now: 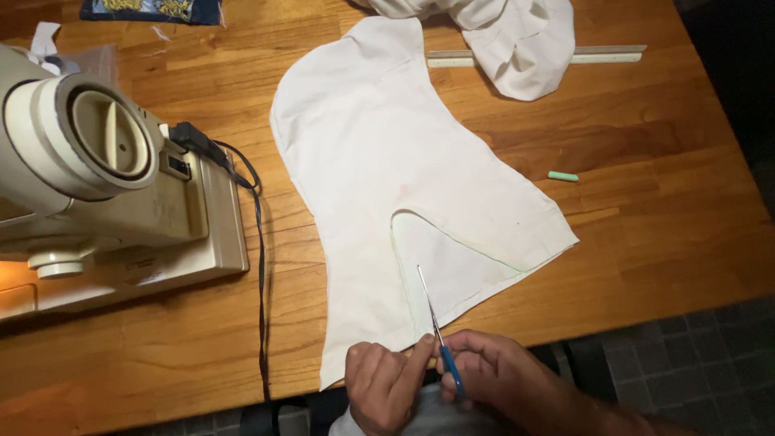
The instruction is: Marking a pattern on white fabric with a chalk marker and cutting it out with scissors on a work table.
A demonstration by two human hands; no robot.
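The limp, light white cut fabric piece (pixel 404 169) looks prone to shifting, so the left hand (pixel 383 387) pinches its six-o'clock edge while the right hand (pixel 492 375) grips blue-handled scissors (pixel 436 327), blades pointing eleven o'clock.

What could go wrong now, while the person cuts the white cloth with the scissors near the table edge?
1. The left hand pinches the white cloth right beside the scissors, so a fingertip might get nicked.
2. The blades could wander off the faint curved line and spoil the cut.
3. The cloth hangs over the table edge and might slide during cutting.
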